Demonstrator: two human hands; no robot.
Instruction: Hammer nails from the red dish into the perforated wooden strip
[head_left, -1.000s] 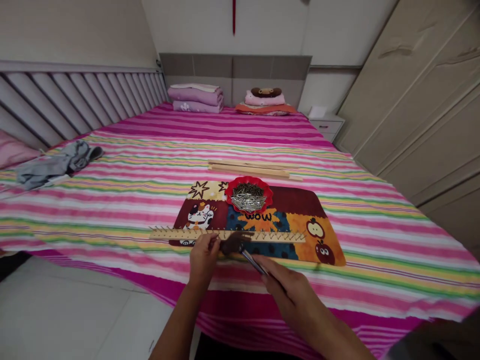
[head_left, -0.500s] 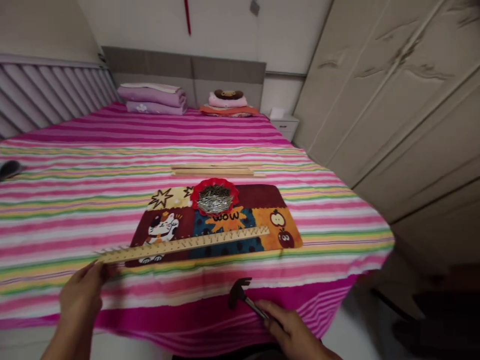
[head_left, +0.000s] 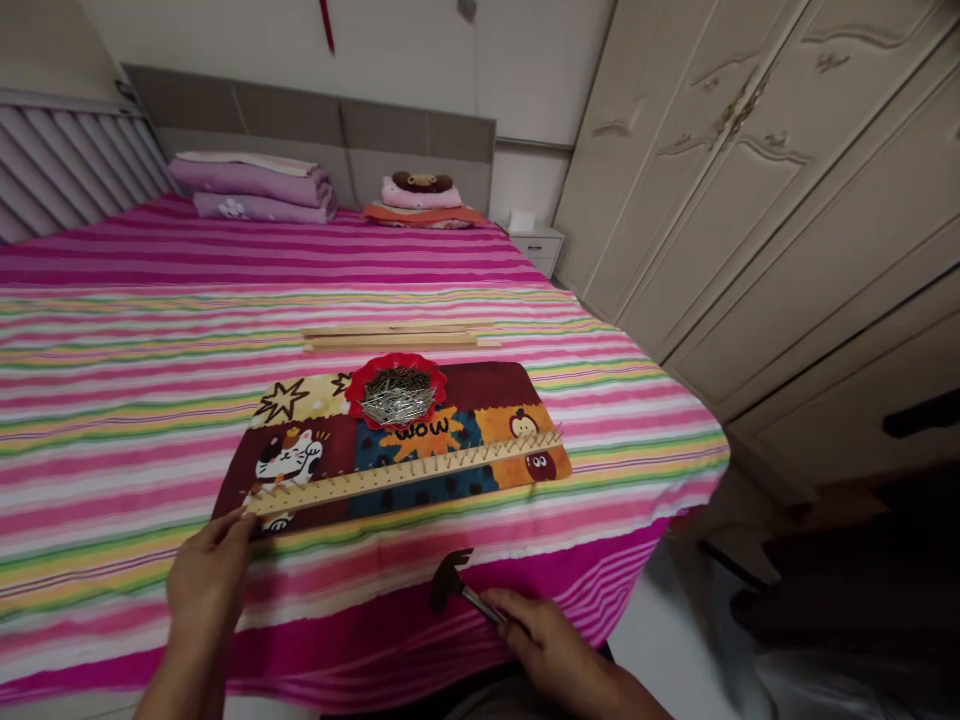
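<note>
A long, narrow wooden strip (head_left: 390, 474) lies across a printed mat (head_left: 465, 492), with many nails standing up along it. My left hand (head_left: 212, 565) pinches the strip's left end between thumb and fingers. In my right hand (head_left: 536, 632) is a claw hammer (head_left: 452, 583), gripped by its handle, its dark head over the near edge of the bed. Behind the strip, a red scalloped bowl (head_left: 358, 400) on the mat is filled with loose nails, some silver and some darker.
Several bare wooden strips (head_left: 390, 338) lie on the striped bedspread (head_left: 135, 400) beyond the mat. Folded bedding (head_left: 255, 187) and a smaller stack (head_left: 421, 195) rest by the headboard (head_left: 285, 120). A wardrobe (head_left: 720, 190) stands along the right.
The wooden strip has shifted right along the mat with my left hand, its right end now near the mat's edge. My right hand still holds the hammer low. The view has turned slightly right.
</note>
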